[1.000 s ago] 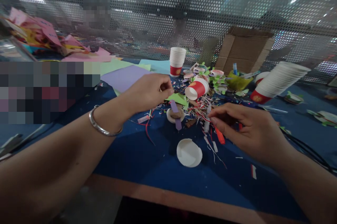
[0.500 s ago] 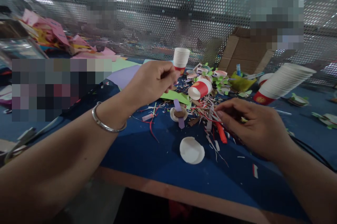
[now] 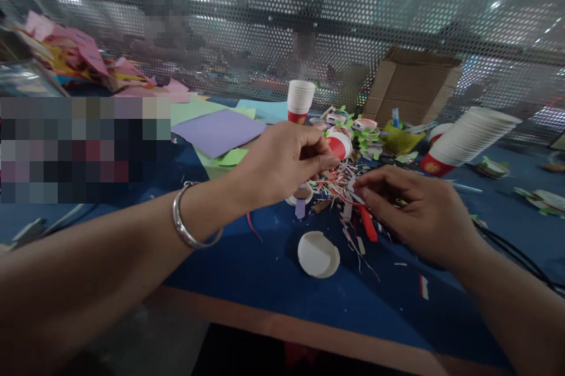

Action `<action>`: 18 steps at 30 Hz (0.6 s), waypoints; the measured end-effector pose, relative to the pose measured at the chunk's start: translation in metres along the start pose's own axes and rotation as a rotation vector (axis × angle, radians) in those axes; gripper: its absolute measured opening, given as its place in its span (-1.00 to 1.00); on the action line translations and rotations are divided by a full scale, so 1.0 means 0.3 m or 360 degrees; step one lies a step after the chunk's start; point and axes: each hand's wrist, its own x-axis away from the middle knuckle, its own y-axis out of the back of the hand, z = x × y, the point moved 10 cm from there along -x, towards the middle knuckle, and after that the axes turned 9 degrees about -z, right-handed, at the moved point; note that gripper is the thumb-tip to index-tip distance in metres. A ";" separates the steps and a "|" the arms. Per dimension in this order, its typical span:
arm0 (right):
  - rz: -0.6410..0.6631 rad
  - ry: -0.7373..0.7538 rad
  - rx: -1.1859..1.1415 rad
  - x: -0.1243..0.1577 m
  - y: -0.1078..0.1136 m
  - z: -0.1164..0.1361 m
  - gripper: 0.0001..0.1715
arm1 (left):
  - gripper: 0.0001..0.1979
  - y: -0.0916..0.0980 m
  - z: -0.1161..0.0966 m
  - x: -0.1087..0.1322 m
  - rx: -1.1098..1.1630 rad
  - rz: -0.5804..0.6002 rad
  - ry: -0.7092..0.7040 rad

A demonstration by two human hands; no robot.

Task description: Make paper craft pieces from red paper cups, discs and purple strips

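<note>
My left hand (image 3: 295,161), with a silver bangle at the wrist, is pinched closed over the paper scraps; what its fingertips hold, if anything, is hidden. It partly covers a tipped red-and-white paper cup (image 3: 339,146) and a round cup piece with a purple strip (image 3: 301,208). Across the scraps, my right hand (image 3: 410,208) is also closed, thumb against forefinger, at a thin pale sliver I cannot identify. Just below its fingertips lies a red stick-like object (image 3: 368,223). A cut white cup base (image 3: 318,255) rests nearer the table's front edge.
A stack of paper cups (image 3: 301,99) stands behind my left hand; a larger stack (image 3: 472,137) leans at right. Small paper crafts (image 3: 364,129) pile up at the back. Purple paper (image 3: 218,130) lies at left. A cardboard box (image 3: 408,85) stands before the perforated metal screen (image 3: 247,29).
My left hand has moved right, closer to my right hand, uncovering the purple sheet and now hiding part of the tipped cup. The right hand stays nearly in place. The view has shifted slightly.
</note>
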 end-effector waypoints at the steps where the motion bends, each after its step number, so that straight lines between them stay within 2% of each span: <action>1: 0.0018 -0.0007 -0.0008 0.001 -0.005 0.001 -0.86 | -0.83 0.008 0.008 0.005 0.0014 -0.0045 -0.0001; 3: 0.0030 -0.0026 -0.0030 0.002 -0.014 0.000 -0.86 | -0.85 0.022 0.038 0.009 0.0073 -0.0086 0.0026; 7: 0.0016 -0.0049 -0.0109 -0.003 -0.029 0.007 -0.89 | -0.84 0.037 0.113 0.006 0.0214 -0.0047 0.0206; 9: 0.0004 -0.0087 -0.0167 -0.007 -0.037 0.012 -0.91 | -0.82 0.030 0.120 0.010 0.0222 0.0001 0.0238; 12: -0.0004 -0.0202 -0.0304 -0.013 -0.056 0.014 -0.86 | -0.79 0.015 0.068 0.023 0.0040 0.0009 0.0051; 15: 0.0050 -0.0283 -0.0558 -0.018 -0.099 0.027 -0.66 | -0.79 0.003 -0.020 0.047 -0.0170 -0.0088 -0.0296; 17: 0.0095 -0.0276 -0.0728 -0.023 -0.131 0.045 -0.54 | -0.79 -0.019 -0.069 0.066 -0.0194 -0.0072 -0.0505; 18: 0.0111 -0.0258 -0.0779 -0.025 -0.146 0.054 -0.55 | -0.78 -0.030 -0.084 0.073 -0.0194 -0.0046 -0.0580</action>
